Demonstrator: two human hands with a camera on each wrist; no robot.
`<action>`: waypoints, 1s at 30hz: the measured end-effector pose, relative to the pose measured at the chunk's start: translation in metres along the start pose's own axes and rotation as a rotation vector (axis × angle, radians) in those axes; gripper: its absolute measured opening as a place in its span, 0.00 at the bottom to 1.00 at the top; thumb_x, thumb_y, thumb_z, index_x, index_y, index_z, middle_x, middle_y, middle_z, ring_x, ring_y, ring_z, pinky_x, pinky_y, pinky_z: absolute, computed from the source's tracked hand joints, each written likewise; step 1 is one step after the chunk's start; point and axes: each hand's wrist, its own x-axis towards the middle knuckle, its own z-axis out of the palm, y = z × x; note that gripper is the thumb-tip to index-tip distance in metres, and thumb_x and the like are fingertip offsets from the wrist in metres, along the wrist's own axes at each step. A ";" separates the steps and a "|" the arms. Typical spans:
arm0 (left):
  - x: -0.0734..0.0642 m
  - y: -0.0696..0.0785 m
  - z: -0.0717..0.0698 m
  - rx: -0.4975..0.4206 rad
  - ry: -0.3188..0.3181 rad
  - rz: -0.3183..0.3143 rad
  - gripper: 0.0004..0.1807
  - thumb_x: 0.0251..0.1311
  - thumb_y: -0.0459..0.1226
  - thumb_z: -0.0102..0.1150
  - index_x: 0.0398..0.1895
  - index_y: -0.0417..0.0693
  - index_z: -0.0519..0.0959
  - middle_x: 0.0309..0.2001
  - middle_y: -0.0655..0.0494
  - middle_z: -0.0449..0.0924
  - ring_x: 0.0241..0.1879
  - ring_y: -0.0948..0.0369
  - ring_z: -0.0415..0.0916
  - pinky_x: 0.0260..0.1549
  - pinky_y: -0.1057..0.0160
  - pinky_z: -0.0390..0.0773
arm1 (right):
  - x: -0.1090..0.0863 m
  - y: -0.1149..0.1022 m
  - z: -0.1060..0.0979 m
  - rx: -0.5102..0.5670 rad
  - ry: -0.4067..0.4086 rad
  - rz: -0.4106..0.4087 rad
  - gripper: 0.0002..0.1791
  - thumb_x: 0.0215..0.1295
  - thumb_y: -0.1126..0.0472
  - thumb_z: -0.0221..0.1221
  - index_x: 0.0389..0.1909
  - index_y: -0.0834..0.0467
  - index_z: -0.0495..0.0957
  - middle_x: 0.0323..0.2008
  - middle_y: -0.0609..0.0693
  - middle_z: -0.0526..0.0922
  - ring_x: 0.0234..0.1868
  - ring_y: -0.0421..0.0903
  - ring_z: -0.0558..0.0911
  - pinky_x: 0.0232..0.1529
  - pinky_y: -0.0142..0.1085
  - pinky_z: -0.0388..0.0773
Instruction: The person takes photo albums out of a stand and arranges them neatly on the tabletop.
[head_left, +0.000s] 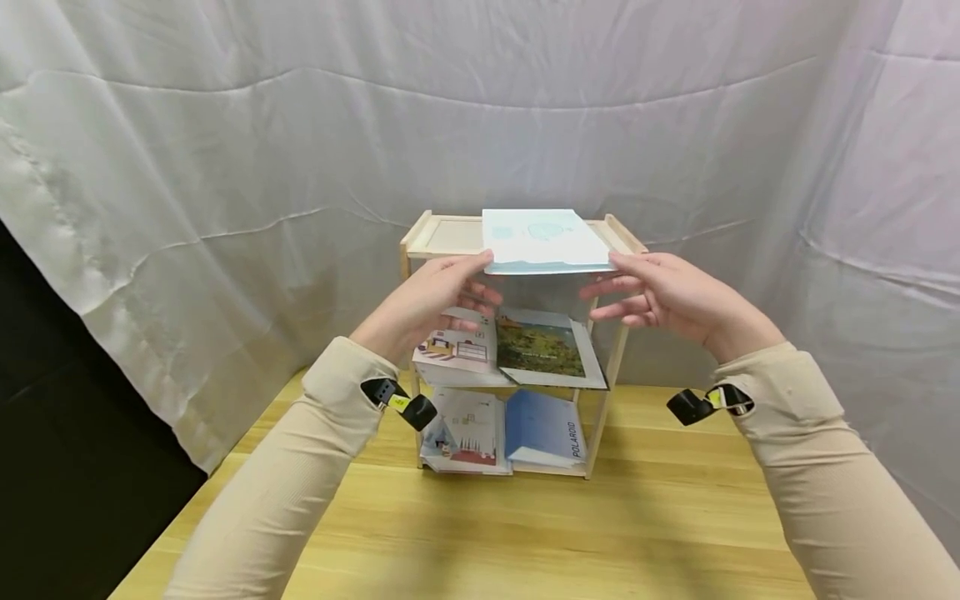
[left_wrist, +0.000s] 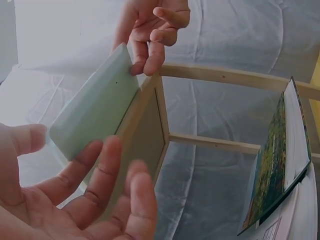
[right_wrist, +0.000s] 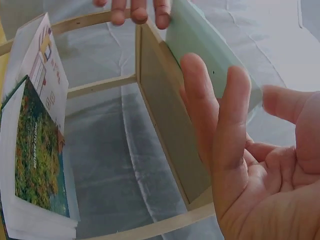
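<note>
A thin, pale book (head_left: 546,237) with a faint blue drawing lies flat at the height of the shelf rack's top board, its near edge jutting toward me. My left hand (head_left: 442,293) pinches its near left corner, the thumb at the edge and the index finger underneath. At the near right corner my right hand (head_left: 663,296) pinches it the same way, the other fingers spread loosely below. Both wrist views show the pale green underside (left_wrist: 97,102) close against the top board (right_wrist: 167,105). How far the book rests on the board cannot be told.
The wooden rack (head_left: 611,367) stands on a wood-grain table (head_left: 525,533). Its middle shelf holds an illustrated white book (head_left: 468,350) and one with a foliage cover (head_left: 543,346). Below are another illustrated book (head_left: 468,429) and a blue POLAROID book (head_left: 543,425). Grey curtain (head_left: 375,125) hangs behind.
</note>
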 end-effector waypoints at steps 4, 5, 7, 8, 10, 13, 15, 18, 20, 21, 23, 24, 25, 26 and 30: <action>0.002 0.000 -0.001 -0.009 0.002 -0.040 0.31 0.69 0.66 0.46 0.58 0.53 0.76 0.49 0.50 0.84 0.52 0.54 0.80 0.47 0.52 0.83 | 0.007 0.004 -0.001 0.045 -0.032 0.015 0.45 0.73 0.33 0.45 0.80 0.53 0.42 0.55 0.51 0.86 0.43 0.45 0.90 0.29 0.27 0.83; 0.003 0.000 -0.001 -0.014 0.002 -0.049 0.32 0.69 0.66 0.46 0.58 0.53 0.76 0.49 0.50 0.84 0.53 0.54 0.80 0.48 0.51 0.83 | 0.009 0.005 0.000 0.042 -0.032 0.021 0.46 0.73 0.33 0.45 0.80 0.52 0.41 0.56 0.52 0.85 0.43 0.45 0.90 0.29 0.27 0.83; 0.003 -0.001 0.000 -0.024 0.000 -0.056 0.31 0.69 0.65 0.46 0.61 0.55 0.74 0.50 0.50 0.84 0.53 0.54 0.79 0.49 0.51 0.82 | 0.012 0.007 0.002 0.043 -0.031 0.027 0.44 0.74 0.34 0.47 0.80 0.51 0.42 0.56 0.54 0.85 0.43 0.45 0.90 0.29 0.27 0.83; 0.003 -0.001 0.000 -0.028 -0.002 -0.054 0.30 0.70 0.64 0.46 0.62 0.56 0.74 0.49 0.50 0.84 0.54 0.54 0.79 0.49 0.51 0.82 | 0.013 0.007 0.003 0.045 -0.029 0.026 0.43 0.74 0.35 0.47 0.79 0.51 0.44 0.56 0.55 0.85 0.43 0.46 0.90 0.29 0.28 0.83; 0.004 -0.002 0.001 -0.041 -0.004 -0.043 0.28 0.72 0.61 0.47 0.64 0.57 0.72 0.48 0.51 0.84 0.54 0.53 0.79 0.48 0.52 0.82 | 0.014 0.008 0.005 0.057 -0.029 0.016 0.37 0.75 0.37 0.48 0.75 0.52 0.51 0.55 0.56 0.85 0.43 0.47 0.90 0.29 0.28 0.83; 0.003 -0.004 0.001 -0.051 -0.006 -0.021 0.24 0.74 0.57 0.47 0.65 0.57 0.71 0.47 0.52 0.84 0.54 0.53 0.79 0.47 0.53 0.82 | 0.015 0.009 0.008 0.079 -0.043 -0.020 0.28 0.77 0.41 0.49 0.69 0.53 0.60 0.54 0.57 0.85 0.44 0.48 0.90 0.30 0.29 0.84; 0.002 -0.005 0.001 -0.052 -0.007 -0.009 0.23 0.75 0.55 0.47 0.63 0.56 0.72 0.48 0.52 0.84 0.52 0.53 0.79 0.47 0.54 0.82 | 0.014 0.010 0.009 0.067 -0.047 -0.038 0.26 0.77 0.42 0.49 0.65 0.54 0.63 0.53 0.55 0.85 0.44 0.48 0.90 0.31 0.30 0.85; 0.000 -0.009 0.002 -0.052 -0.014 0.000 0.22 0.76 0.54 0.47 0.62 0.55 0.73 0.50 0.50 0.83 0.52 0.55 0.78 0.48 0.54 0.82 | 0.010 0.012 0.010 0.020 -0.043 -0.046 0.28 0.77 0.42 0.49 0.66 0.56 0.61 0.56 0.53 0.83 0.47 0.47 0.89 0.34 0.31 0.85; -0.001 -0.011 0.005 -0.059 -0.027 0.006 0.22 0.76 0.53 0.47 0.64 0.55 0.72 0.53 0.48 0.82 0.53 0.54 0.78 0.50 0.53 0.82 | 0.004 0.014 0.010 -0.013 -0.026 -0.042 0.33 0.77 0.40 0.49 0.70 0.58 0.58 0.59 0.51 0.80 0.48 0.46 0.89 0.35 0.31 0.85; -0.001 -0.012 0.006 -0.064 -0.033 0.009 0.22 0.76 0.53 0.47 0.65 0.55 0.72 0.54 0.47 0.82 0.55 0.54 0.78 0.51 0.53 0.81 | 0.002 0.015 0.010 -0.023 -0.022 -0.040 0.35 0.77 0.40 0.48 0.72 0.59 0.55 0.60 0.50 0.77 0.48 0.46 0.89 0.35 0.31 0.85; -0.003 -0.015 0.009 -0.079 -0.052 0.014 0.22 0.77 0.52 0.46 0.67 0.55 0.71 0.56 0.46 0.81 0.59 0.51 0.76 0.57 0.49 0.79 | -0.002 0.017 0.010 -0.041 -0.020 -0.041 0.37 0.77 0.39 0.47 0.74 0.59 0.52 0.62 0.50 0.73 0.49 0.45 0.88 0.37 0.32 0.85; -0.004 -0.016 0.011 -0.086 -0.060 0.015 0.22 0.77 0.51 0.45 0.68 0.56 0.70 0.57 0.47 0.80 0.62 0.50 0.75 0.59 0.48 0.78 | -0.003 0.019 0.011 -0.041 -0.023 -0.043 0.37 0.77 0.39 0.46 0.75 0.58 0.52 0.62 0.49 0.72 0.49 0.45 0.88 0.37 0.32 0.85; -0.004 -0.017 0.011 -0.092 -0.067 0.015 0.22 0.77 0.51 0.45 0.69 0.56 0.69 0.57 0.47 0.80 0.63 0.49 0.74 0.61 0.46 0.76 | -0.004 0.020 0.011 -0.041 -0.029 -0.047 0.35 0.78 0.40 0.46 0.74 0.57 0.53 0.62 0.49 0.71 0.50 0.45 0.88 0.37 0.33 0.85; -0.005 -0.018 0.012 -0.090 -0.073 0.017 0.22 0.78 0.50 0.44 0.69 0.57 0.69 0.58 0.47 0.80 0.64 0.49 0.73 0.62 0.45 0.75 | -0.004 0.021 0.012 -0.042 -0.035 -0.051 0.34 0.78 0.40 0.45 0.73 0.55 0.54 0.61 0.47 0.71 0.51 0.44 0.87 0.37 0.33 0.85; -0.007 -0.022 0.014 -0.104 -0.091 0.015 0.21 0.78 0.50 0.44 0.69 0.58 0.68 0.59 0.47 0.79 0.64 0.50 0.74 0.63 0.42 0.74 | -0.006 0.025 0.015 -0.047 -0.052 -0.071 0.30 0.79 0.40 0.44 0.71 0.52 0.55 0.61 0.46 0.74 0.53 0.44 0.86 0.40 0.36 0.86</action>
